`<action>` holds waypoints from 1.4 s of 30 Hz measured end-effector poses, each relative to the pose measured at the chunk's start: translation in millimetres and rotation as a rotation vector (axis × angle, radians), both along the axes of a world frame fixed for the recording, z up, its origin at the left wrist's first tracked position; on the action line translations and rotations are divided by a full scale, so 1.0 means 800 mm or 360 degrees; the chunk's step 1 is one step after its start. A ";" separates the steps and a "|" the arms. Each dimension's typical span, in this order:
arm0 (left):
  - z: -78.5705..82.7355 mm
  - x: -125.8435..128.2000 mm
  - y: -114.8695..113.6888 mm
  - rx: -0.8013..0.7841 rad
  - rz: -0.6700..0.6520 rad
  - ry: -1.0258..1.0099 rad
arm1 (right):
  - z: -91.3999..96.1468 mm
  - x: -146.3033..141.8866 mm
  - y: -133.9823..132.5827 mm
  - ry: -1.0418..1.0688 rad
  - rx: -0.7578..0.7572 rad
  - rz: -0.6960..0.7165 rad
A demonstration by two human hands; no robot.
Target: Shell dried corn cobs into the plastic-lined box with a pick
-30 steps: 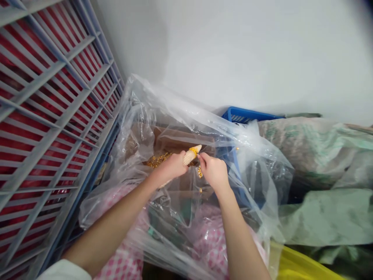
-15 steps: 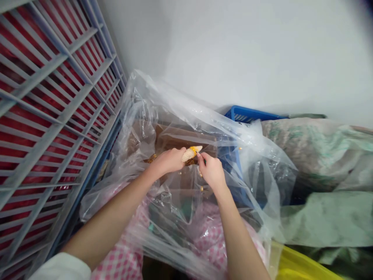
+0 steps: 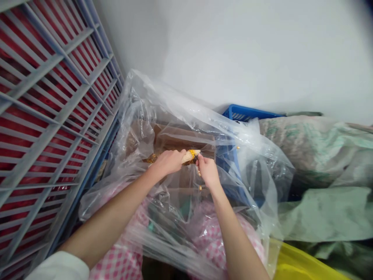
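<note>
My left hand [image 3: 171, 161] is closed around an ear of corn [image 3: 188, 156], mostly stripped to the pale cob, with a few yellow kernels left near its tip. At that tip my right hand [image 3: 207, 169] is closed in a pinch on a small dark tool [image 3: 196, 157], mostly hidden by the fingers. Both hands are over a large clear plastic bag [image 3: 175, 217] spread open across the lap. Loose kernels [image 3: 200, 188] lie on the plastic, and a heap of darker kernels [image 3: 152, 157] shows beyond my left hand.
A grey slatted crate [image 3: 58, 120] with red contents stands close on the left. At the right are a blue basket [image 3: 247, 113], a stuffed woven sack [image 3: 294, 147] and a yellow item [image 3: 300, 260]. Behind rises a white wall [image 3: 247, 50].
My left hand has rolled slightly over the cob, covering more of it. The right hand has shifted a little left and down, still by the tip. The view has moved slightly.
</note>
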State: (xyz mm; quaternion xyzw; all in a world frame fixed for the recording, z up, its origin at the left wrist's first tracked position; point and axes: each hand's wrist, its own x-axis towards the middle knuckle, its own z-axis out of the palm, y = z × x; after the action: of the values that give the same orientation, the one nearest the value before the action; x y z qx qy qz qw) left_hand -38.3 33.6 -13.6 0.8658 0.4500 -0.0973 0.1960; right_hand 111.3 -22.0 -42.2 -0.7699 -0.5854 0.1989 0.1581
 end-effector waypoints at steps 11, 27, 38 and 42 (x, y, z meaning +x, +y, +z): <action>-0.029 0.026 -0.041 -0.0299 -0.0161 -0.0004 | 0.040 0.045 0.013 -0.0187 0.0004 0.0029; 0.019 0.014 0.016 -0.0464 0.0734 -0.0938 | 0.073 0.042 -0.004 0.0077 0.0211 0.0038; 0.009 0.020 0.029 0.0069 0.0867 -0.0882 | 0.076 0.041 -0.009 0.0199 0.0249 -0.0005; 0.014 0.021 0.022 -0.0036 0.0662 -0.0863 | 0.080 0.043 -0.011 0.0214 0.0343 0.0002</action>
State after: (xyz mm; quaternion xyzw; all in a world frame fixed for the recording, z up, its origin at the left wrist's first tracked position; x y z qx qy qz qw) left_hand -21.6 51.2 -2.4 0.7475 0.5474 0.1735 0.3339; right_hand 145.6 -31.1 22.1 -0.7331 -0.5919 0.1861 0.2786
